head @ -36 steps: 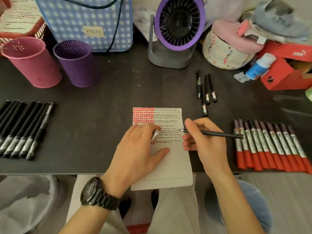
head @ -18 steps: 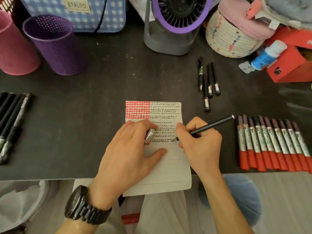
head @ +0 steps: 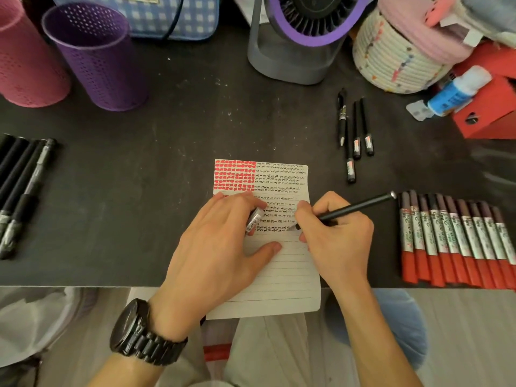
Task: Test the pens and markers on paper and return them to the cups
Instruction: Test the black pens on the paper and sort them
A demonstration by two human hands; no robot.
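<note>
A lined sheet of paper (head: 282, 269) lies at the desk's front edge, its top filled with red blocks and rows of black scribbles. My right hand (head: 335, 238) grips a thin black pen (head: 357, 206), tip down on the paper at the end of the lowest scribbled row. My left hand (head: 217, 247) rests on the paper's left side and holds the pen's cap (head: 253, 221) under its fingers. A pink cup (head: 25, 57) and a purple cup (head: 97, 57) stand at the back left.
Several black markers (head: 22, 191) lie in a row at the left edge. Several red-capped markers (head: 458, 241) line the right. Several black pens (head: 353, 135) lie behind the paper. A purple fan (head: 301, 43), a woven basket (head: 391, 60), a red box (head: 491, 107) and a glue bottle (head: 455, 92) crowd the back.
My right hand has tilted the pen from lying flat to upright and brought its tip down onto the paper. The view has shifted closer and lower. My left hand stays on the sheet.
</note>
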